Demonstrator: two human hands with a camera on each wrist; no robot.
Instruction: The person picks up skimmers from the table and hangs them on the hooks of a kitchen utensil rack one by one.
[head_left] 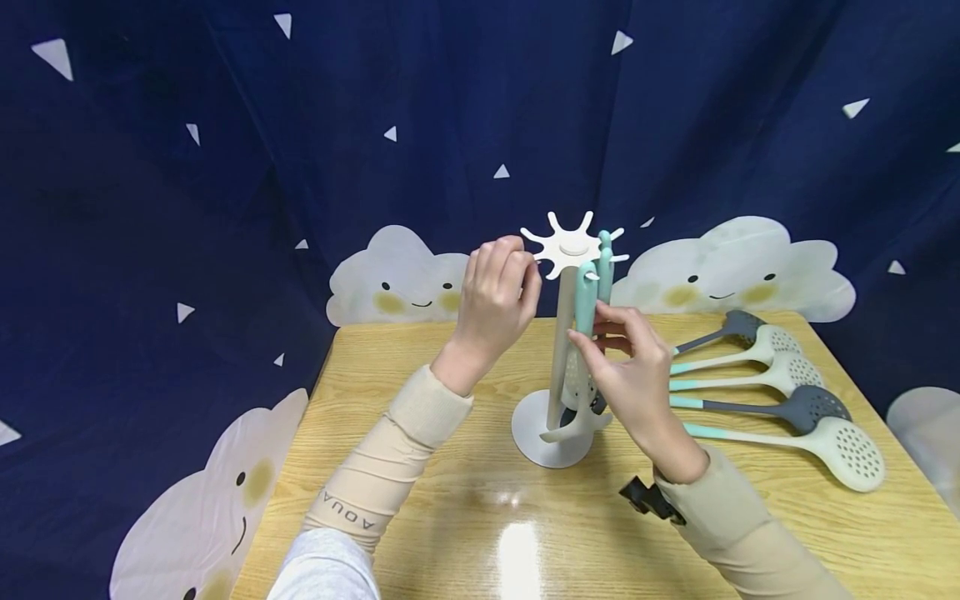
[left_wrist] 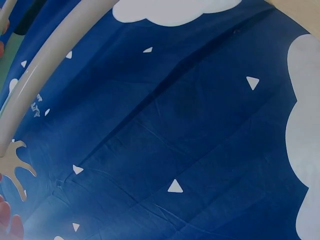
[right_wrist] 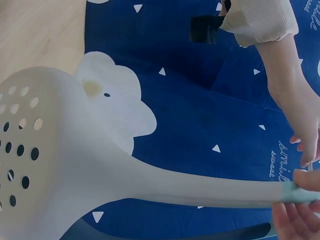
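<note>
A white rack with a star of curved hooks point(head_left: 573, 248) stands on a round base point(head_left: 551, 454). My left hand point(head_left: 498, 287) grips a hook on its left side; the fingertips are partly hidden in the head view. My right hand point(head_left: 633, 354) pinches the mint handle of a white skimmer point(head_left: 586, 296) between thumb and fingers. This handle's top end is on a front hook, and its head hangs low by the post. In the right wrist view the skimmer's holed head point(right_wrist: 45, 145) looms large. Other mint-handled utensils point(head_left: 605, 265) hang behind it.
Several slotted utensils lie in a row on the table's right side, among them a white skimmer point(head_left: 855, 454) and a dark grey one point(head_left: 813, 408). The wooden table point(head_left: 420, 525) backs onto a dark blue curtain point(head_left: 450, 100) with cloud shapes.
</note>
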